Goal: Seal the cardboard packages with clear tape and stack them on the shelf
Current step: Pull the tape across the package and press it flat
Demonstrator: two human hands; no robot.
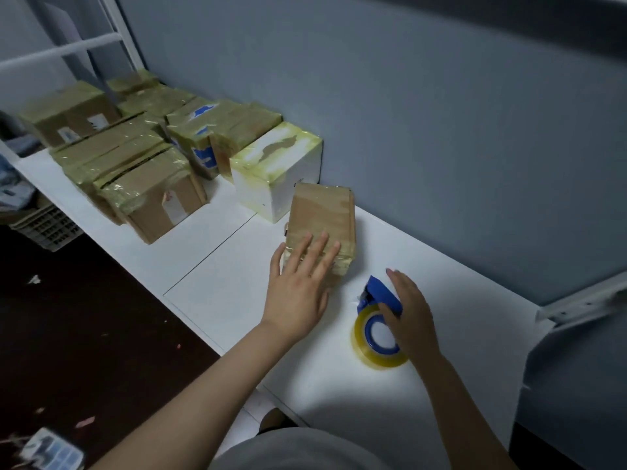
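A small cardboard box (pixel 322 212) sits near the middle of the white table (pixel 475 300), its near end wrapped in clear tape. The left hand (pixel 298 286) lies flat on that near end, fingers straight and spread, thumb against the box's left side. At about 4 o'clock from the box, just beside it, a blue tape dispenser (pixel 375 288) rests on the table with its roll of clear tape (pixel 361 337) toward the person. The right hand (pixel 412 315) covers the dispenser from the right and holds it, thumb across the blue body and fingers curved over the top.

At 11 o'clock from the box, touching or almost touching its far end, stands a white box (pixel 274 174) with yellowish tape over its top. Further along at 10 o'clock is a cluster of taped brown packages (pixel 149 188), packed close together against the grey wall (pixel 441 113). A pale plastic crate (pixel 47 225) sits on the dark floor (pixel 101 334) at 9 o'clock.
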